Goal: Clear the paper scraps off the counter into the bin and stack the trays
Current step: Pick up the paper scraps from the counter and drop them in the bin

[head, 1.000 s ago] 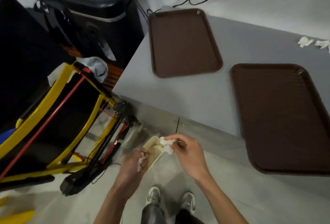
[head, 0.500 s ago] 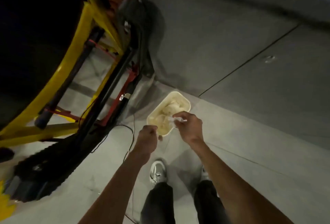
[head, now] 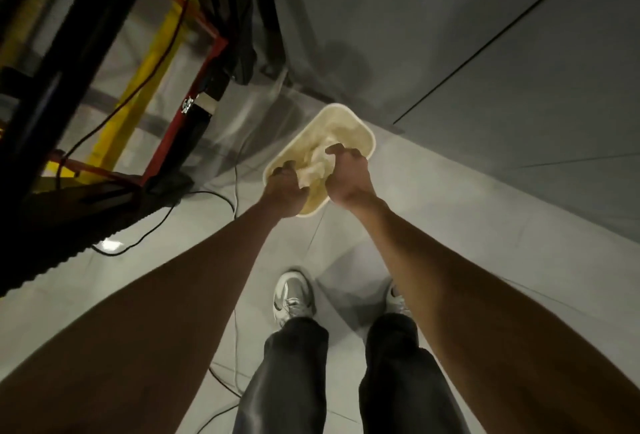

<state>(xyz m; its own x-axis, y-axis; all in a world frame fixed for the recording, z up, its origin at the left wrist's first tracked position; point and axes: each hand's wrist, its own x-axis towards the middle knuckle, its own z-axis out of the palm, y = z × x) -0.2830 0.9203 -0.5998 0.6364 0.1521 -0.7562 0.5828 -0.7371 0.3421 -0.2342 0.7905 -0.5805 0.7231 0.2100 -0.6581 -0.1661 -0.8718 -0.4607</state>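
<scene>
One cream bin [head: 343,124] stands on the pale floor [head: 349,253], at the foot of the grey front panel [head: 450,35] of the desk. Two hands reach down into its open top. The right hand [head: 348,177] has its fingers [head: 337,150] curled and clamped on one crumpled wad of paper scraps [head: 318,165], which sits inside the rim between the two hands; the separate pieces in the wad cannot be counted. The left hand [head: 285,191] lies at the near left corner of the bin, its back to the camera, touching the wad's lower edge. Its fingers bend downward, but whether they grip the paper cannot be told. Below, two pale shoes [head: 292,296] and two dark trouser legs show. To the left stand a yellow-and-red frame [head: 162,49] and a black cable [head: 207,194] on the floor.
</scene>
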